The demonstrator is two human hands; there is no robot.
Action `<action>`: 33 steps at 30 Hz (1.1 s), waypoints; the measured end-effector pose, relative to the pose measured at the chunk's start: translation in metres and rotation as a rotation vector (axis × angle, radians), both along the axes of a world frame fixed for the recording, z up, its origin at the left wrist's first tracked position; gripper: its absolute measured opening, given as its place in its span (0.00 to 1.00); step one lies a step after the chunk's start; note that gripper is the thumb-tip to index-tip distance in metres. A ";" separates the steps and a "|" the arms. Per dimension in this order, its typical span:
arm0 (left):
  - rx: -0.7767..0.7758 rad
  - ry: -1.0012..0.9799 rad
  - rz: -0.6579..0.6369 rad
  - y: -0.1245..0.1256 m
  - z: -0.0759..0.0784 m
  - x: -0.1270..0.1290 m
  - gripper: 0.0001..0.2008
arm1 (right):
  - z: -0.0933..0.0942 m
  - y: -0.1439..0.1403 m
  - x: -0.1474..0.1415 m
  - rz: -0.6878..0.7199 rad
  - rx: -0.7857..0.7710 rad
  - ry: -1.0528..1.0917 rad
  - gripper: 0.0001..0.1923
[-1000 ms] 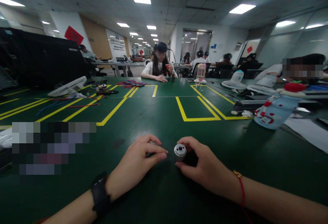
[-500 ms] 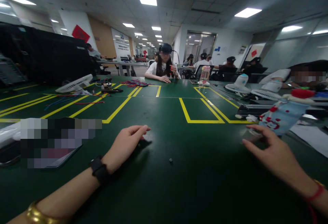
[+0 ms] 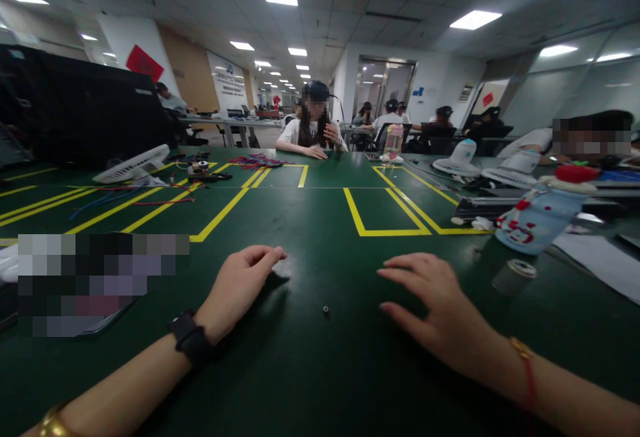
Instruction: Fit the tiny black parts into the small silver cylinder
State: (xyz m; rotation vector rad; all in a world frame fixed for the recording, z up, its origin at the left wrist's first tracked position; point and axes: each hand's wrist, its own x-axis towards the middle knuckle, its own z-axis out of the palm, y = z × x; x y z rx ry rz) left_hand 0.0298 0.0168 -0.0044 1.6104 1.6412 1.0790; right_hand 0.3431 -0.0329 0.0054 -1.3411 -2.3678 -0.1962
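Observation:
My left hand (image 3: 239, 285) lies on the green table (image 3: 320, 223), wearing a black wristband. Its fingertips are closed over a small grey part (image 3: 283, 269). A tiny dark ring (image 3: 325, 308) sits on the table between my hands, touched by neither. My right hand (image 3: 431, 298) hovers low over the table with its fingers spread and holds nothing. A short metal cylinder (image 3: 513, 276) lies to the right of that hand, apart from it.
A pale blue bottle (image 3: 539, 219) with a red cap lies behind the cylinder. White fans (image 3: 131, 167) and coloured wires sit at the far left. A blurred flat object (image 3: 100, 283) lies near left. Other people sit at the far and right edges.
My right hand carried the metal cylinder to the right, left it near the bottle, and came back toward the middle with nothing in it. The tiny ring became visible. My left hand barely moved.

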 end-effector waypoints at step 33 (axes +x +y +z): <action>0.014 0.045 0.030 -0.001 -0.001 0.001 0.19 | 0.039 -0.003 0.156 -0.908 -0.224 0.105 0.22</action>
